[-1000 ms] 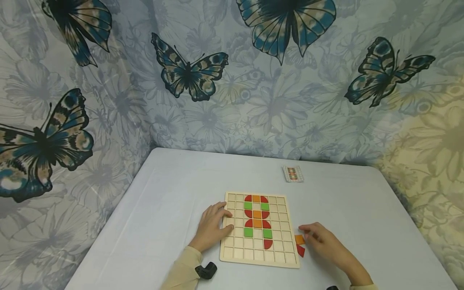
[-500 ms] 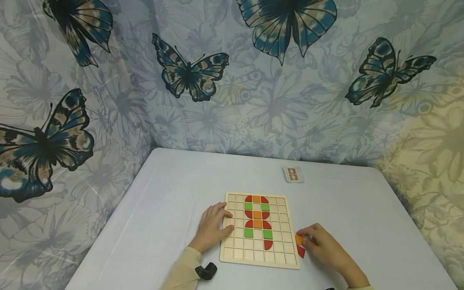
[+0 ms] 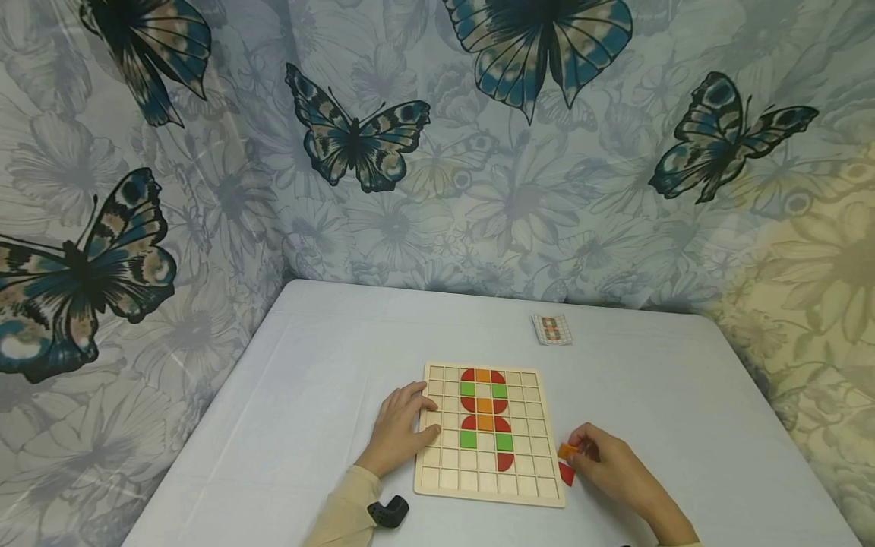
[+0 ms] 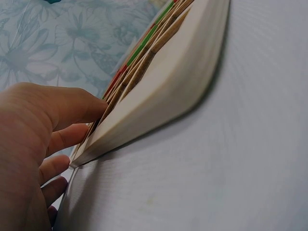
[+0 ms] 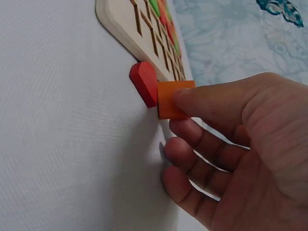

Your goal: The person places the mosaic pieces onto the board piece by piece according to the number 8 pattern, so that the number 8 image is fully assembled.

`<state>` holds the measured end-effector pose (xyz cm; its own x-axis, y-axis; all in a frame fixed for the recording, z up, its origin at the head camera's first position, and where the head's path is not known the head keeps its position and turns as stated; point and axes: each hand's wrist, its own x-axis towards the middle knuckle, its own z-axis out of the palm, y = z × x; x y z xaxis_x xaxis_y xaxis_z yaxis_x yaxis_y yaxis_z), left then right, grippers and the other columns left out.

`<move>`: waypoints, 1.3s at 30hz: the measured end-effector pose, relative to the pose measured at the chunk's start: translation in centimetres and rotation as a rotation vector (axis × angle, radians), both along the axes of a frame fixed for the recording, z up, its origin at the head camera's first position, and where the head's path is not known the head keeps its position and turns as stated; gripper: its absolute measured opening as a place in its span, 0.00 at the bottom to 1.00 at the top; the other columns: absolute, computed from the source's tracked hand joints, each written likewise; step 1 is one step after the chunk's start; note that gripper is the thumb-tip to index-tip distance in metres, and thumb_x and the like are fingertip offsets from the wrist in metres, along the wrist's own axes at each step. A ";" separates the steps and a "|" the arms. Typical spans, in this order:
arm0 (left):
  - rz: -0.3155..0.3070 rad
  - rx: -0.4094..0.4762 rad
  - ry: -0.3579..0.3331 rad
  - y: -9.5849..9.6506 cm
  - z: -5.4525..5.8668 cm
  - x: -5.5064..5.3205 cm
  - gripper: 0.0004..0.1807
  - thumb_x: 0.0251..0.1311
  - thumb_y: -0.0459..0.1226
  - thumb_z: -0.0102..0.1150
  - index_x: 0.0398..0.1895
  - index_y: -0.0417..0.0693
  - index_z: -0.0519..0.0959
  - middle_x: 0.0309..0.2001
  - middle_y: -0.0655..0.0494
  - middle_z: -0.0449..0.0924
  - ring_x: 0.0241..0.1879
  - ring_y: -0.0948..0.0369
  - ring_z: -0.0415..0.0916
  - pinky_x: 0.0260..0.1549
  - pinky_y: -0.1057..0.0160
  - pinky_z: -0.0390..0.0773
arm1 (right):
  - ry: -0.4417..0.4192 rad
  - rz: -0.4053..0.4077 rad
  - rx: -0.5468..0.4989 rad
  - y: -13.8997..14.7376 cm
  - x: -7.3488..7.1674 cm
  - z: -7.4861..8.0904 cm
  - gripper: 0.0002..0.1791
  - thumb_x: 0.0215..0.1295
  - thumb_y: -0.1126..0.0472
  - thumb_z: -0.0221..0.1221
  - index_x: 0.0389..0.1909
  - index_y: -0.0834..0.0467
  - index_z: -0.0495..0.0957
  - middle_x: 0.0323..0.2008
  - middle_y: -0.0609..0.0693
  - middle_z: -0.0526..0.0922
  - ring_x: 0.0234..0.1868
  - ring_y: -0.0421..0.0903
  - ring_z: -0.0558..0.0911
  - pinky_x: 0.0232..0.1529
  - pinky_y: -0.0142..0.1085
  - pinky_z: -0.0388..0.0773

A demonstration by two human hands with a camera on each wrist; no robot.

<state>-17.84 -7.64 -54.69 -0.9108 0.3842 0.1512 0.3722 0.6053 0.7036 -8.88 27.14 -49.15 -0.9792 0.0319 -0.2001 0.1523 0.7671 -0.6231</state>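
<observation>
A square wooden grid board (image 3: 447,459) lies on the table, with red quarter-round, green square and orange square tiles set in its middle columns. My left hand (image 3: 398,427) rests at the board's left edge, fingers relaxed and tips over the rim; the left wrist view has the thumb on the board's edge (image 4: 159,96). Off the board's right side, my right hand (image 3: 608,460) pinches an orange square tile (image 5: 171,100) between thumb and fingers, tilted in the head view. Beside it a red quarter-round tile (image 5: 144,84) lies on the table against the board's edge.
Behind the board, toward the table's far side, lies a small stack of pattern cards (image 3: 552,330). A black wrist device (image 3: 389,512) sits by the left sleeve (image 3: 345,507). Butterfly-printed cloth (image 3: 519,197) hangs behind the white table (image 3: 342,327).
My right fingers have closed on the orange tile and tipped it up from where it lay flat. The left hand and the board have stayed put.
</observation>
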 end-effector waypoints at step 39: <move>-0.003 0.008 0.007 -0.1 -0.3 0.0 0.13 0.61 0.46 0.66 0.47 0.57 0.79 0.73 0.50 0.65 0.75 0.47 0.59 0.77 0.39 0.51 | 0.172 0.177 -0.221 -4.3 -3.4 4.2 0.06 0.70 0.60 0.62 0.44 0.57 0.79 0.34 0.45 0.83 0.35 0.34 0.75 0.33 0.29 0.75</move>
<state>-17.89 -7.73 -55.00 -0.9087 0.3853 0.1606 0.3786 0.5987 0.7058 -12.25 22.89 -44.94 -0.9857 -0.1677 -0.0141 -0.0935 0.6157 -0.7824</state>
